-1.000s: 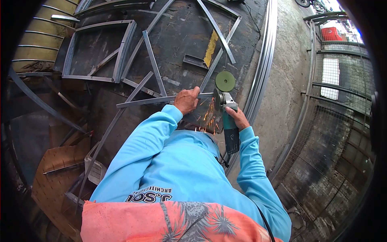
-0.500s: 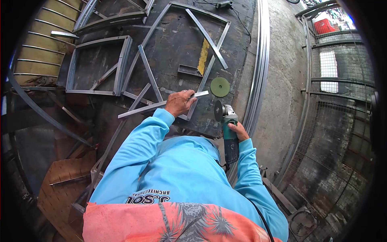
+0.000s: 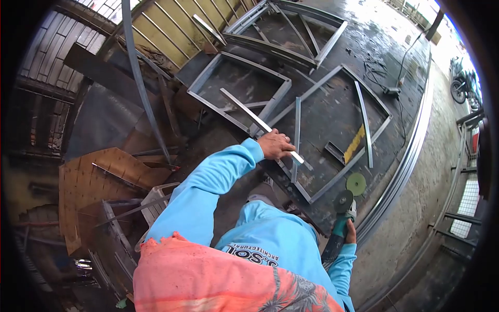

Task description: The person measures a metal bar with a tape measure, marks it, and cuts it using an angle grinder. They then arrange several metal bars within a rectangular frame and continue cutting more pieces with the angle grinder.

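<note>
My left hand is closed around a short, straight silver metal bar, which slants over the near edge of the dark work table. My right hand grips a teal and black angle grinder low at the table's right corner. The grinder's dark disc points away from me. Just beyond it a round green disc lies on the table. Beneath the bar, a larger metal frame rests on the tabletop, with loose metal strips lying across it.
Smaller welded frames lie further back on the table. Long metal tubes run along its right side. A corded tool sits near the far right edge. Brown boards and a light-coloured chair-like object stand to my left.
The view has swung left. My left hand still holds the bar, which now points more steeply away from me. My right hand keeps the grinder beside the green disc.
</note>
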Tool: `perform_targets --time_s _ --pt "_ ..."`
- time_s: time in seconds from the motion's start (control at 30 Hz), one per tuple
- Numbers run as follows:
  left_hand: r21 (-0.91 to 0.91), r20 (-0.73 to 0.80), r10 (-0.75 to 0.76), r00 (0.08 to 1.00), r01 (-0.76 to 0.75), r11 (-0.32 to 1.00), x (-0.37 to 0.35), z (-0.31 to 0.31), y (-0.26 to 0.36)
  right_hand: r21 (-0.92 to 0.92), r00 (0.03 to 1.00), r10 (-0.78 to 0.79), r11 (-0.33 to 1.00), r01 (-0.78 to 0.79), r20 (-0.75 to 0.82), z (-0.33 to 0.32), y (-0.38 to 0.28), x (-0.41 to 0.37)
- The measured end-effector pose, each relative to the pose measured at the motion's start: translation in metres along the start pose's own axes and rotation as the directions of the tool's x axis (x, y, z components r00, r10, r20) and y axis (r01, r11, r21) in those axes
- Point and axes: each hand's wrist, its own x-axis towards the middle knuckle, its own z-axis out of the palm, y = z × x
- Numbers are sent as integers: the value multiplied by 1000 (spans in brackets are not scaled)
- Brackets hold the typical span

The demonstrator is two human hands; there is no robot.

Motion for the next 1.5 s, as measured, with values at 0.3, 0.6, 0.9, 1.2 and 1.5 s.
perform_targets --time_s 0.3,0.6,0.9,1.2,1.5 --pt "-154 -9 -221 975 217 964 -44 -17 -162 20 994 -4 1000 6 -110 47 34 -11" --pt "-234 -1 -194 981 188 954 -73 2 -236 23 986 4 1000 -1 -164 129 51 -18" --pt "-182 10 -142 990 142 973 -79 10 -240 -101 986 -66 994 51 -151 184 50 -14" --pt "-174 13 -181 983 180 968 -80 22 -242 -106 980 -65 993 45 -188 207 56 -19" --pt "-133 -88 -190 978 177 975 -78 16 -238 -115 978 -98 990 78 -183 197 52 -17"
